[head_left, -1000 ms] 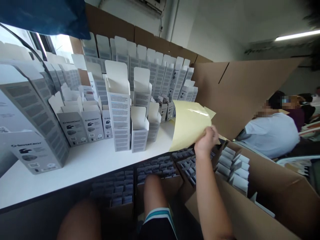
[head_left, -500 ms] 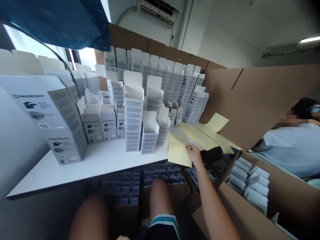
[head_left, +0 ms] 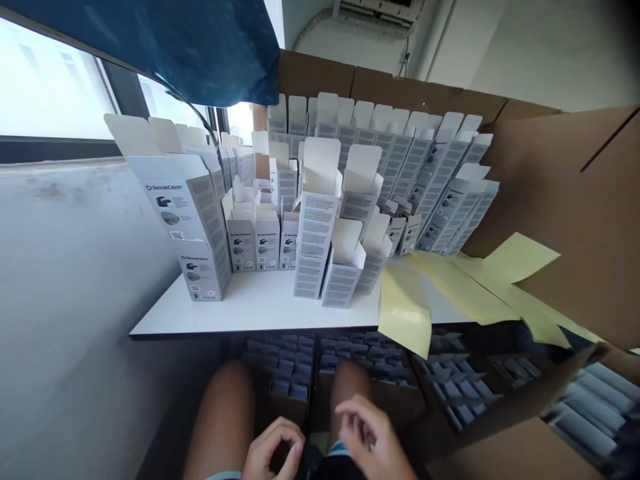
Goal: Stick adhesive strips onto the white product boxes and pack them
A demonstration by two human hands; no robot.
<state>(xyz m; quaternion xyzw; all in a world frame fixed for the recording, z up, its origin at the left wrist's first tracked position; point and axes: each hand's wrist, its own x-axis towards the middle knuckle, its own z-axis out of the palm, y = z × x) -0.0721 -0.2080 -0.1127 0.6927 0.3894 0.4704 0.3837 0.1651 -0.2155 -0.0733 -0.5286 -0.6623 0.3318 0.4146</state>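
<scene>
My left hand (head_left: 274, 451) is over my lap, fingers loosely curled and a gap between thumb and fingertips. Close by, my right hand (head_left: 369, 437) hovers above my thigh, its fingers bent and apart. Nothing shows in either hand. Over the front edge of the white table (head_left: 260, 303) hangs a yellow paper sheet (head_left: 405, 307). More yellow sheets (head_left: 465, 290) lie to its right. Left of the paper stand open-topped printed cartons, among them a short carton (head_left: 344, 273) and a tall stack (head_left: 316, 243) with a raised white flap.
Rows of cartons (head_left: 390, 143) fill the table's back, with a cardboard wall (head_left: 550, 180) at right. Under the table, boxes hold packed cartons (head_left: 280, 367). A large cardboard box (head_left: 505, 453) stands at lower right. A blue cloth (head_left: 200, 47) hangs above.
My right hand has let go of the yellow sheet and drawn back to my lap. My left hand has come into view. The view has swung left; the co-worker is out of sight.
</scene>
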